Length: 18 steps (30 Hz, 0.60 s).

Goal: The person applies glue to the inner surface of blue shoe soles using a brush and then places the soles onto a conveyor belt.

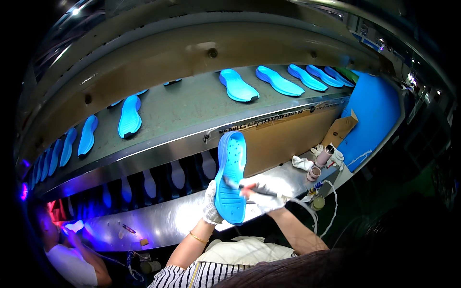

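Observation:
A bright blue shoe sole point(231, 175) stands almost upright before me, its holed, ribbed inner side in view. My left hand point(211, 205), in a white knit glove, is closed round its lower left edge. From the right comes my gloved right hand point(266, 194), fingers closed on a slim brush point(246, 189) with a reddish handle. The brush's tip lies over the middle of the sole; motion blur hides whether it touches. A pale hose point(307, 207) runs from beside this hand towards a small container point(317, 203) at the bench's right end.
Blue soles point(237, 85) lie along the green conveyor belt point(187, 103) behind a metal rail. More soles point(178, 174) stand on a level below. Cups point(314, 173), white gloves point(302, 163) and cardboard point(283, 144) are at right. Another person point(72, 254) works at far left.

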Each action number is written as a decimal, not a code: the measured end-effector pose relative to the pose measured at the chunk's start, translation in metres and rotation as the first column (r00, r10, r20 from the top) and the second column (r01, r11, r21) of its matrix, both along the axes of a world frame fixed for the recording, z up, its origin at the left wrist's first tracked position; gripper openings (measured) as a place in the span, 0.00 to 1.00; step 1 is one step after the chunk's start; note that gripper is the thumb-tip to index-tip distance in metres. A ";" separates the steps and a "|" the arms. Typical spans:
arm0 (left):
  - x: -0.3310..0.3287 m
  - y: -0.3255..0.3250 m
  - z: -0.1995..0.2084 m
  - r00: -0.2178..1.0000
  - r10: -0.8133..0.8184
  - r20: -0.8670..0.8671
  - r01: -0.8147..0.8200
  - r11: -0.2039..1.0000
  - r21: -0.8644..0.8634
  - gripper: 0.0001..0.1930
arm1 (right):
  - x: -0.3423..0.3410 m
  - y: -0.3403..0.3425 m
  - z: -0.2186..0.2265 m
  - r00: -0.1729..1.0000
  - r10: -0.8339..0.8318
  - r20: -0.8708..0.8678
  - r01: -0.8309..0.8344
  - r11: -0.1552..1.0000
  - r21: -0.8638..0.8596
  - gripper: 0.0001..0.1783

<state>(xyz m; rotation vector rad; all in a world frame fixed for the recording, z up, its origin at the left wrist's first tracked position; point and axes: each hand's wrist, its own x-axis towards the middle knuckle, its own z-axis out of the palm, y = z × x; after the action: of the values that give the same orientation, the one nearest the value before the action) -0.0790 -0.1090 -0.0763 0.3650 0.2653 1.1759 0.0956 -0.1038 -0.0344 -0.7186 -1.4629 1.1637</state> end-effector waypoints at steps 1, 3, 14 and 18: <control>-0.005 0.004 -0.005 0.997 0.053 -0.048 -0.054 0.998 -0.017 0.35 | -0.002 -0.007 -0.002 0.998 0.019 0.055 -0.017 0.999 -0.035 0.10; -0.010 0.000 -0.004 0.997 -0.003 -0.080 0.004 1.000 0.008 0.35 | 0.009 -0.003 0.003 0.998 0.058 0.034 -0.053 0.991 -0.122 0.11; -0.025 0.064 0.108 1.000 -0.020 0.024 0.014 0.973 0.229 0.42 | 0.021 0.011 0.070 0.924 -0.250 0.289 0.072 0.857 0.510 0.10; -0.050 0.146 0.145 0.982 0.072 0.176 -0.091 0.991 0.103 0.43 | 0.016 0.010 0.057 0.973 -0.161 0.168 0.084 0.916 0.392 0.11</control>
<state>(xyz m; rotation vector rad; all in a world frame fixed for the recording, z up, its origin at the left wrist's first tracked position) -0.1289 0.0369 0.0686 0.3493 0.0650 1.2983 0.1112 -0.0933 0.0226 -0.6522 -1.7220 0.6921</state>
